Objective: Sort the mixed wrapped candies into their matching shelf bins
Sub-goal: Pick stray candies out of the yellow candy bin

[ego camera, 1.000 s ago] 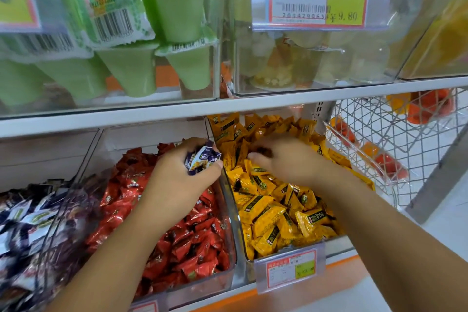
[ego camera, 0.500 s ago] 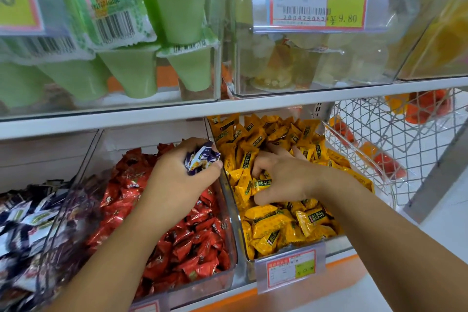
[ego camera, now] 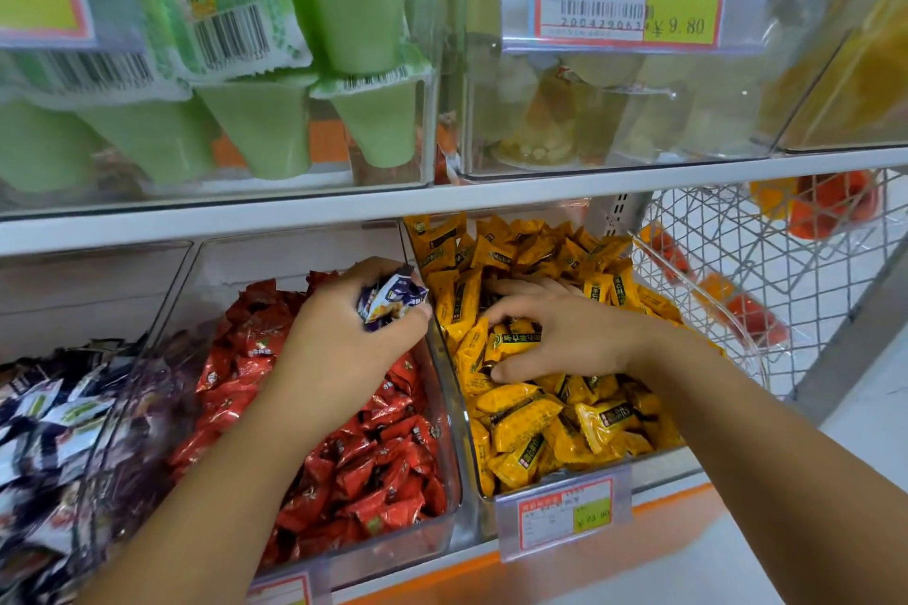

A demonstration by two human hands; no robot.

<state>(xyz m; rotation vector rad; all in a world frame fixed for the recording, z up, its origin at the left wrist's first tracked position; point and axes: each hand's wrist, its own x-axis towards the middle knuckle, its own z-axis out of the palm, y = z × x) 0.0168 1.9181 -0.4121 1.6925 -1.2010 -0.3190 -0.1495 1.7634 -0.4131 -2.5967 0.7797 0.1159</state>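
2 hands [ego camera: 344,349] [ego camera: 565,339], 3 bins [ego camera: 147,383] [ego camera: 295,255] [ego camera: 459,408] of candies [ego camera: 368,457]

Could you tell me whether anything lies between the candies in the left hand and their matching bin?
Only the red candy bin and its clear wall lie between; the left hand holds the purple-and-white candies over the red ones.
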